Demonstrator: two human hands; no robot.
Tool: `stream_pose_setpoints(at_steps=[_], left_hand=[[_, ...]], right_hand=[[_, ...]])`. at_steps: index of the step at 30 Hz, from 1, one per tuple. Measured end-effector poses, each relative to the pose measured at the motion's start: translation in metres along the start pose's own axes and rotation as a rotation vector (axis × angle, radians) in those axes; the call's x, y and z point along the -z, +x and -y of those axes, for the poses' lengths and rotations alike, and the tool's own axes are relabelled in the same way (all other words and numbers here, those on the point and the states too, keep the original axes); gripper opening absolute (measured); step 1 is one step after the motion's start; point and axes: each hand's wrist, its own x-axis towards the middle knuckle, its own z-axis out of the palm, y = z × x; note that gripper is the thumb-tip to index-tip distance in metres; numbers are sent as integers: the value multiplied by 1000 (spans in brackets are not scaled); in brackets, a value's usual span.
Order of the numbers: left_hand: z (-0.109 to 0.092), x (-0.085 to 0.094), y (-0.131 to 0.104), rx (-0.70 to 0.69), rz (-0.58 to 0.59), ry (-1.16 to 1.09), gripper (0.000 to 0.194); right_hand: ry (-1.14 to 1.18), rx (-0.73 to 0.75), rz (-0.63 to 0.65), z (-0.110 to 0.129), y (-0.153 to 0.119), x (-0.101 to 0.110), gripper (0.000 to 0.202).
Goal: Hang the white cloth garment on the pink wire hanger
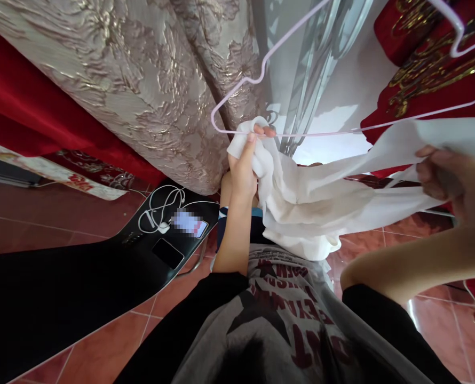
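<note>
A white cloth garment [301,194] stretches between my two hands, its lower folds hanging over my lap. My left hand [246,160] is closed on one end of it, with the thumb pressing cloth against the lower bar of a pale pink hanger [245,81]. Further right, my right hand [448,173] grips the other part of the cloth, below the hanger's bar. The hanger reaches past the right edge of the view. What kind of garment it is I cannot tell from these folds.
Left of me stands a black seat [61,288] bearing a lit phone [190,224], a dark phone [167,253] and a white charging cable [151,210]. Beige patterned curtains [141,90] hang ahead. Red cloth with gold decoration [429,69] is at right, above a red tiled floor [113,330].
</note>
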Motion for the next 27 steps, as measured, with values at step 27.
stream_pose_setpoints(at_steps=[27], left_hand=[[-65, 58, 49, 103, -297, 147, 20]], right_hand=[[-11, 501, 90, -57, 30, -136, 46]])
